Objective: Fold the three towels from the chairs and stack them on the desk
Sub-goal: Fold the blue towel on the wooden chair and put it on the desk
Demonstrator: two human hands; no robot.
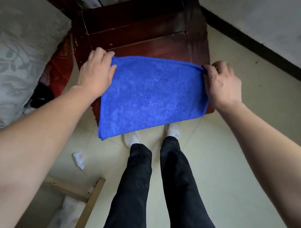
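Blue towel (153,96): held spread in the air before a dark wooden chair (144,28) (lower edge hangs over the feet). Left hand (95,72) pinches its upper left corner, right hand (221,83) its upper right. Tiled floor (234,139) below.

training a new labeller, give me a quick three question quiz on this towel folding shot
1. True or false: the left hand and right hand each grip an upper corner of the blue towel.
2. Which furniture is just beyond the towel? A) dark wooden chair B) metal stool C) glass desk
3. Fill in: the crumpled white scrap lies on the ____.
Key: 1 true; 2 A; 3 floor.
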